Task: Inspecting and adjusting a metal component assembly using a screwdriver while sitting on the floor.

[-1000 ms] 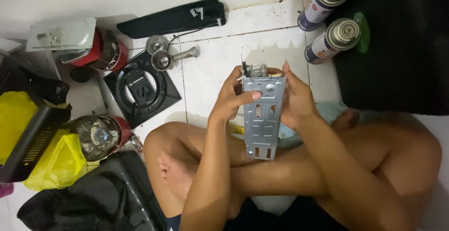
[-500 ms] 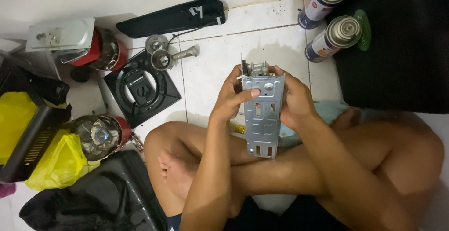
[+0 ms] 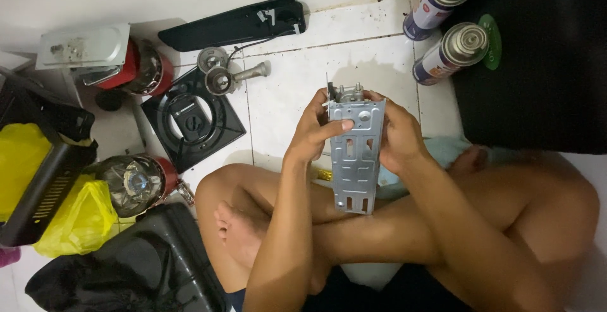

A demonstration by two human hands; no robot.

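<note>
A grey metal plate (image 3: 355,157) with slots is held upright between both hands above the crossed legs. The left hand (image 3: 314,130) is closed on the plate's left edge, with the thumb pressed flat on its front face. The right hand (image 3: 398,134) is wrapped around the right edge, fingers hidden behind the plate. Small metal fittings (image 3: 348,92) are seen at the plate's top end. Beyond the hands, on the white tiled floor (image 3: 297,78), 2 gas cans (image 3: 446,24) are lying near a black mat (image 3: 544,65). To the left, a black square burner frame (image 3: 193,125), a burner head (image 3: 221,78) and a long black panel (image 3: 237,24) are laid out. A yellow bag (image 3: 76,220) is seen at the far left.
</note>
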